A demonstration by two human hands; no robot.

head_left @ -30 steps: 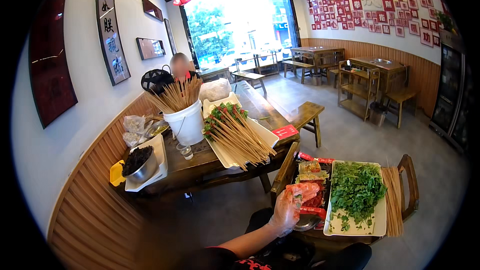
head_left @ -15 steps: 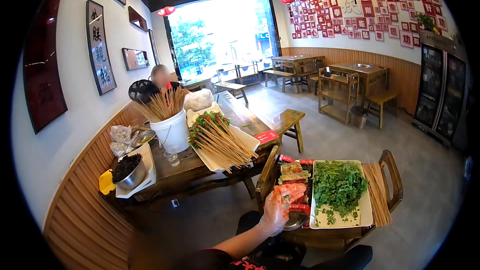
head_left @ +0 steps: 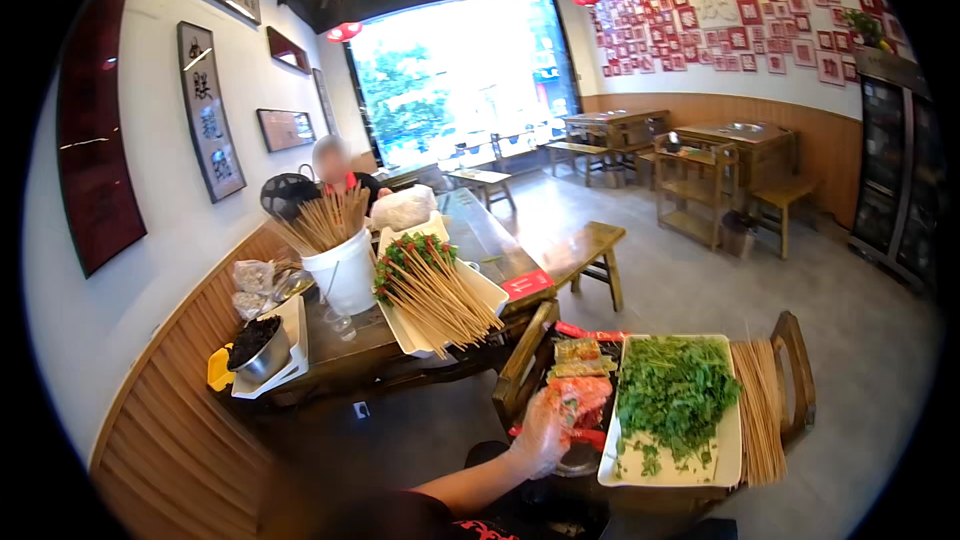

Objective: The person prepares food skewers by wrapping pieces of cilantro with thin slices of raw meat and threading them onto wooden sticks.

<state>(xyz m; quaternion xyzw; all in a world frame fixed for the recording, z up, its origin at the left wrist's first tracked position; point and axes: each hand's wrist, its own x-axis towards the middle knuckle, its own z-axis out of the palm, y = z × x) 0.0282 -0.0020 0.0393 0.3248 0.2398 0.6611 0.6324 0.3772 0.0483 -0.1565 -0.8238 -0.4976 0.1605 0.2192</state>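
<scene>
My left hand (head_left: 545,430), in a clear plastic glove, comes in from the lower edge. Its fingers close on an orange-pink piece of what looks like raw sliced meat (head_left: 585,392), with a bit of green showing in it. Beneath and beside the meat are red packets (head_left: 590,437) and a metal bowl (head_left: 578,460), partly covered. Just beyond lie yellowish packaged pieces (head_left: 578,358). To the right, a white tray (head_left: 728,440) holds chopped cilantro (head_left: 675,390). Bamboo skewers (head_left: 762,410) lie along the tray's right side. My right hand is out of view.
On the long table (head_left: 480,220) at left stand a white bucket (head_left: 345,275) of skewers, a tray (head_left: 490,292) of skewered greens and a metal bowl of dark food (head_left: 262,350). Another person (head_left: 335,170) sits behind it. A wooden bench (head_left: 580,260) stands beyond the chair (head_left: 795,380).
The view has shifted, so the tray and chair sit slightly lower. My left hand still grips the meat and has moved little against the tray.
</scene>
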